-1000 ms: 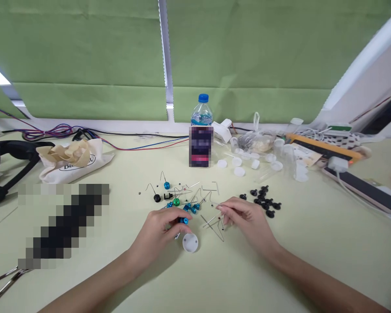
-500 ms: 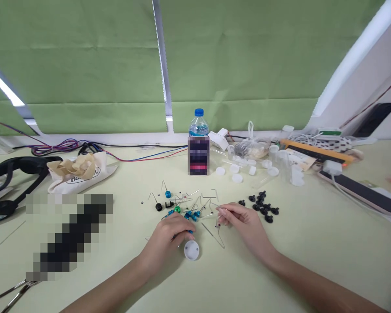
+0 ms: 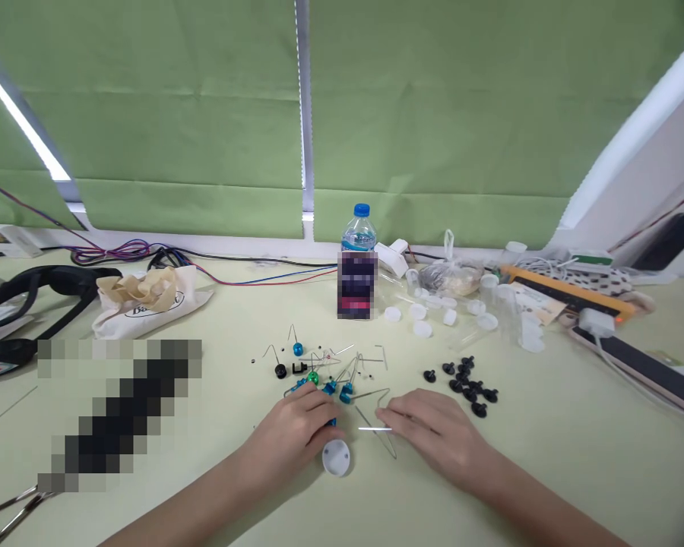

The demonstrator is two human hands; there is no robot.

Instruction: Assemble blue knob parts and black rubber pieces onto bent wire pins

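Note:
My left hand (image 3: pixel 296 429) rests on the pale table with its fingers curled over a small blue knob (image 3: pixel 331 420), just left of a white round cap (image 3: pixel 336 457). Beside it, my right hand (image 3: pixel 433 429) lies low on the table, its fingertips pinched on a thin bent metal wire (image 3: pixel 376 429). Just beyond both hands lies a scatter of blue and green knobs (image 3: pixel 329 386) with several bent wires (image 3: pixel 370 358). A cluster of small black knobs (image 3: pixel 466 380) sits to the right of my right hand.
A water bottle (image 3: pixel 358 232) stands at the back centre, with white caps and clear vials (image 3: pixel 450 311) to its right. A cloth bag (image 3: pixel 148 300) and black headset (image 3: pixel 45 292) lie left. Cables run along the window sill; a power strip (image 3: pixel 638 357) lies right.
My right hand has dropped from above the wire pile down to the table, nearer me, with the wire. The left hand stayed on the blue knob. The camera tilted slightly.

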